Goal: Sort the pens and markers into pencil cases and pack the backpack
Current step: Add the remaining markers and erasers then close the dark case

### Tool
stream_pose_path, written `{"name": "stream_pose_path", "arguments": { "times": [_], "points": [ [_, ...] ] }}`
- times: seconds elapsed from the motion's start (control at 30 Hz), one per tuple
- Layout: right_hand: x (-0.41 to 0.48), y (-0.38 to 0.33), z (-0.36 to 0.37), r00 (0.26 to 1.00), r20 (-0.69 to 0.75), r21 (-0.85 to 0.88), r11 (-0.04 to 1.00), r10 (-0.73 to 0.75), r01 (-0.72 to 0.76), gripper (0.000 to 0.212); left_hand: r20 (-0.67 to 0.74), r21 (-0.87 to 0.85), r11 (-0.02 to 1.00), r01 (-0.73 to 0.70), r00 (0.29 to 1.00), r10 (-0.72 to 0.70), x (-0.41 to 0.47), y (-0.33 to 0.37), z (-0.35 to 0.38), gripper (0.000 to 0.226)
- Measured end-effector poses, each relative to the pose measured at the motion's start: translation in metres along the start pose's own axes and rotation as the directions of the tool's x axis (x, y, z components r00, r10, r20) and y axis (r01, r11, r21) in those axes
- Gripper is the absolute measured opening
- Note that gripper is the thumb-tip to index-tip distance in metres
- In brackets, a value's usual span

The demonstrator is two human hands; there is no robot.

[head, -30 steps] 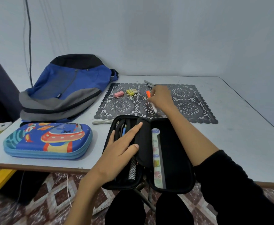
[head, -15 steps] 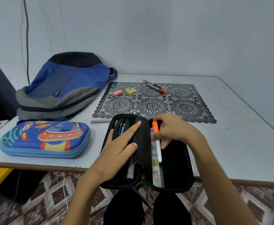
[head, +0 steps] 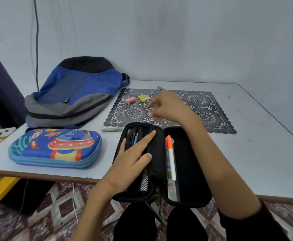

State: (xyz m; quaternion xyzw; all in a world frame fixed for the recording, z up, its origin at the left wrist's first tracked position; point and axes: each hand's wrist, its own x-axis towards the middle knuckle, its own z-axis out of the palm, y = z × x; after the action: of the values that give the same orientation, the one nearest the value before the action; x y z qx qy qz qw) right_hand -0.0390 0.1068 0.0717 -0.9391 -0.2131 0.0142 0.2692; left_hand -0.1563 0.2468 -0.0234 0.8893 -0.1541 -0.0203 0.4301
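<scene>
Head view: sorting is midway, I'd say. The orange-capped marker lies in the right half of the open black pencil case. The left hand rests flat on its left half, fingers straight, gripping nothing. The right hand hovers over the lace mat at 12 o'clock, loose and empty (blurry though). Next up is probably pinching the pens at the mat's far edge. The erasers at 11 sit close by, a grey marker waits at 10, and the backpack is unpacked.

Honestly, nothing legible here. The backpack has a tiny tag with pale lettering on its front, way too blurry to read. The grey marker at 10 o'clock from the black pencil case has dark print along its barrel, also unreadable.
</scene>
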Motion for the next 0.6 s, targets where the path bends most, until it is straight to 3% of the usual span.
{"name": "stream_pose_path", "arguments": {
  "times": [0.17, 0.33, 0.6],
  "points": [
    [0.062, -0.04, 0.051, 0.978, 0.063, -0.212, 0.955, -0.198, 0.207, 0.015, 0.0, 0.02, 1.0, -0.017, 1.0, 0.017, 0.002, 0.0, 0.001, 0.064],
    [0.081, -0.053, 0.077, 0.954, 0.227, -0.467, 0.838, -0.195, 0.283, 0.029, -0.019, 0.027, 0.998, -0.048, 0.999, 0.049, 0.001, -0.001, 0.0, 0.051],
    [0.082, -0.053, 0.078, 0.925, 0.328, -0.529, 0.774, -0.192, 0.348, 0.022, -0.031, 0.042, 0.996, -0.083, 0.996, 0.084, 0.001, 0.001, -0.001, 0.046]
  ]
}}
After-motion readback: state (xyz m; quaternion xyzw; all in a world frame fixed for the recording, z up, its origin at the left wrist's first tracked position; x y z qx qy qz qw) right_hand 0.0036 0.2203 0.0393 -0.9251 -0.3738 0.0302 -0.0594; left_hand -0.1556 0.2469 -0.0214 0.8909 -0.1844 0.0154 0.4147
